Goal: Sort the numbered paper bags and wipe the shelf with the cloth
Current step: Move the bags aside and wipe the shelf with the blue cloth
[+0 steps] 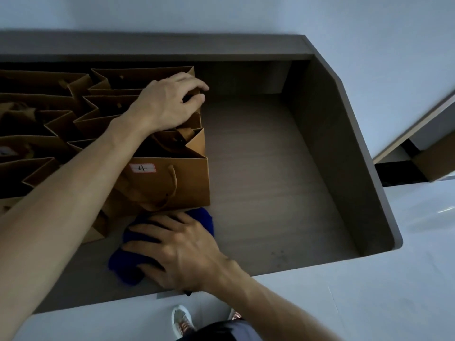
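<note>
At frame centre-left, the left hand (170, 100) curls over brown paper bag tops (138, 94); bag "4" (170, 183) stands nearest. The right hand (177, 252) presses, fingers spread, on the blue cloth (128, 269) on the shelf (270, 180). Wiping leftward could crumple or topple bag 4.

Bags (98, 124) fill the shelf's (270, 180) left; cloth (128, 264) lies before them.

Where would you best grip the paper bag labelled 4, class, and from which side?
Grip the bag by its open top rim, coming from above. It stands upright with its mouth facing up, other bags crowd its left, and its cord handle hangs limp down the front.
</note>
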Available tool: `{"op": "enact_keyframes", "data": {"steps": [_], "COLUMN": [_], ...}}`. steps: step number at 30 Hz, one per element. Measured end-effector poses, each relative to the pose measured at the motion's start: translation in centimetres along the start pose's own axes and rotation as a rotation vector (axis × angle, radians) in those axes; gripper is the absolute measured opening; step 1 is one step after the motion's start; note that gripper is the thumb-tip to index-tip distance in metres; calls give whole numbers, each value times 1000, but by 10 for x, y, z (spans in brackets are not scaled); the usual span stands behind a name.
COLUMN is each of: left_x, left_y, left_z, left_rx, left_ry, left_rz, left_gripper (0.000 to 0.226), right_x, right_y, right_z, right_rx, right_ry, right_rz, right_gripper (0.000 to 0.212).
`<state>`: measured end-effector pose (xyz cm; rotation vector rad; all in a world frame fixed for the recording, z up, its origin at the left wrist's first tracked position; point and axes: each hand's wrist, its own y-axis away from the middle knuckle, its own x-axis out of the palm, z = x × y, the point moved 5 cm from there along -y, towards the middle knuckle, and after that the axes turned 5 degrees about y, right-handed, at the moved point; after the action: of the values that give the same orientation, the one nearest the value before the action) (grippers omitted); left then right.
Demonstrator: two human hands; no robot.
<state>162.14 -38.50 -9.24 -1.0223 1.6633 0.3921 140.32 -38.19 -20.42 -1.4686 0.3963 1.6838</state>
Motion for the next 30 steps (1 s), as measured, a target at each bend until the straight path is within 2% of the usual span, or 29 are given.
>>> {"op": "enact_keyframes", "data": {"steps": [7,11,14,18,24,27,30], "left_x": [-2,-2,-3,-2,-3,-4,-5], "left_y": [1,3,4,4,7,8,6], "left_z": [-2,-5,-6,-4,-6,-7,-8], "left_rx": [18,10,10,1,-3,2,3], "left_ry": [6,-8,-19,-4,-2,-5,5], "left_rz": [-10,-17,-29,-20,2,9,16], "left_gripper": [36,38,39,38,39,38,37], "right_x": [-47,-87,-97,-83,-25,-9,-14], "right_y": [86,159,177,143,47,22,34], "right_z": [-60,-120,-133,-100,-11,9,-4], "right_rx": [113,326,416,307,17,-20,-2], "right_ry": [89,157,205,253,95,27,6], "right_rz": [-34,-44,-52,-58,-25,-25,-36], "right_gripper": [39,40,41,37,41,41,41]}}
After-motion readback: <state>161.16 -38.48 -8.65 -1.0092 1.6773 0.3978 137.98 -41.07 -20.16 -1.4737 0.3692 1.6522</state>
